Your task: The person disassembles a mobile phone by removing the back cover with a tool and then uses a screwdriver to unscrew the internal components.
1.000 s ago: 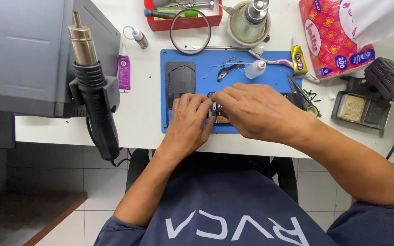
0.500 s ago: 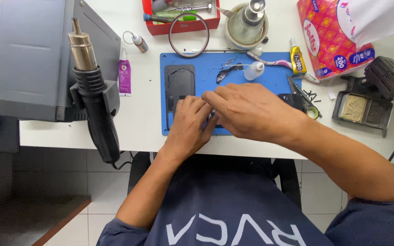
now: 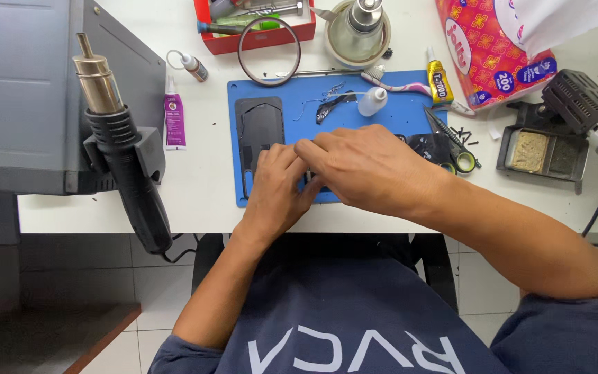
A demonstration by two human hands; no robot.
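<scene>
My left hand (image 3: 278,190) and my right hand (image 3: 365,166) meet over the near edge of a blue work mat (image 3: 382,118) on a white table (image 3: 202,187). Their fingertips pinch a small dark part between them; most of it is hidden by the fingers, so I cannot tell what it is. A black phone frame (image 3: 259,131) lies on the mat's left side, just beyond my left hand's fingers. My right hand covers the mat's middle.
A hot-air gun (image 3: 122,149) hangs on a grey station (image 3: 29,90) at the left. On the table lie a purple tube (image 3: 174,114), small glue bottles (image 3: 372,100), a yellow glue tube (image 3: 439,79), scissors (image 3: 451,142), a red tray (image 3: 257,24), a tissue pack (image 3: 500,48) and a soldering stand (image 3: 545,149).
The view has shifted slightly downward and to the right. Both hands stay together over the mat's near edge, with the fingers shifting a little on the small part.
</scene>
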